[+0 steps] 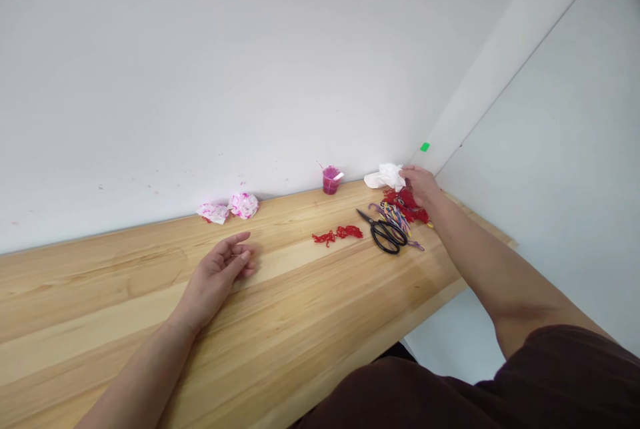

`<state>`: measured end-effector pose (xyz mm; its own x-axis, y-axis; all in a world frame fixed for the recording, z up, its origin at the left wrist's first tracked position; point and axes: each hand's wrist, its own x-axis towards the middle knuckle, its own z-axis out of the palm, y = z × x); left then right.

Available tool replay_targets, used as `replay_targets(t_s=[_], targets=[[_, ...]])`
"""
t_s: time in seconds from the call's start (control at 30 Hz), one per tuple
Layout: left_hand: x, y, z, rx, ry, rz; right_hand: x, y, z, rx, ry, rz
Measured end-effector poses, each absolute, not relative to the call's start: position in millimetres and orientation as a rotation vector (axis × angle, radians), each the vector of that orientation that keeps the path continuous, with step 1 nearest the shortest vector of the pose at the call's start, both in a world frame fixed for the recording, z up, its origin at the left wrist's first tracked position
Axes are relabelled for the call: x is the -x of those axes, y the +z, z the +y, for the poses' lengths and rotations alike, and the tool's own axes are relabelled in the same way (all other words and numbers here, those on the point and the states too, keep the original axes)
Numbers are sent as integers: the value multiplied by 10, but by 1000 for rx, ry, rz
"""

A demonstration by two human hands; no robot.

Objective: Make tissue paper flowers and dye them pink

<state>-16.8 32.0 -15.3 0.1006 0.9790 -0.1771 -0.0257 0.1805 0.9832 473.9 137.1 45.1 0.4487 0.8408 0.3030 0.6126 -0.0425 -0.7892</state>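
Observation:
My right hand point(421, 185) reaches to the far right of the table, its fingers closed on the edge of a crumpled white tissue point(391, 176). Just below that hand lies a tangle of red yarn point(403, 199). Beside it is a bundle of multicoloured yarn pieces point(394, 217), with black-handled scissors point(385, 235) partly over it. On the left, my left hand point(227, 262) hovers at or rests on the wood, fingers loosely bent and holding nothing. Between the hands is a short strip of curly red yarn point(338, 235).
Two pink-spotted white wads, the left point(214, 213) and the right point(244, 205), sit against the wall. A small cup of magenta stuff point(331, 180) with a white stick stands at the back. Walls bound the wooden table point(280, 322) behind and right.

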Motion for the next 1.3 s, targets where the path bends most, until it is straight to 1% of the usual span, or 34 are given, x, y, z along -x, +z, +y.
replay_targets(t_s=[0.27, 0.4, 0.53, 0.73, 0.87, 0.93, 1.1, 1.2, 1.3], targets=[[103, -102, 279, -1192, 1086, 1219, -4306, 719, 1009, 1363, 369, -1081], [19, -61, 138, -1331, 1138, 1147, -3751, 677, 641, 1262, 625, -1095], [-125, 46, -85, -1467, 1097, 1022, -3046, 502, 224, 1157, 1058, -1131], [-203, 120, -189, -1588, 1221, 906, -2231, 284, -188, 1045, 1238, -1326], [-118, 121, -114, -1607, 1167, 960, -2093, 256, -260, 1010, 1348, -1268], [-74, 130, -69, -1513, 1136, 978, -2119, 257, -257, 990, 1416, -1122], [-21, 186, -18, -1287, 1220, 965, -2188, 257, -241, 942, 1629, -749], [-49, 221, -59, -1230, 1179, 863, -2167, 263, -269, 901, 1745, -722], [-102, 243, -143, -1211, 1108, 784, -2119, 255, -314, 884, 1815, -817]])
